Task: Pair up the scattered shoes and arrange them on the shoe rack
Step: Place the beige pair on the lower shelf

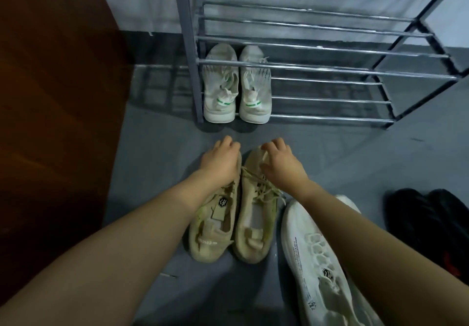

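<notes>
A grey floor (157,153) runs from the near edge to a pale far wall, with a dark brown wooden panel (55,97) along the left. Against the wall stands a grey metal shoe rack (324,47) of horizontal bars. On its lowest tier, at the left end, a pair of white sneakers (237,84) with green heel marks sits side by side, heels toward the viewer.

In front of the rack, two beige lace-up shoes lie touching, toes pointing far. The left beige shoe (214,234) carries a dark hexagonal tag on its tongue; the right beige shoe (253,224) shows tangled laces. The left hand (220,163) is curled over the toe of the left beige shoe and grips it. The right hand (278,160) is curled over the toe of the right beige shoe, fingers bent around its front edge.

Near right, a large white sneaker (312,257) lies partly under the right forearm. Farther right lie black shoes (429,224), their detail lost in shadow.
</notes>
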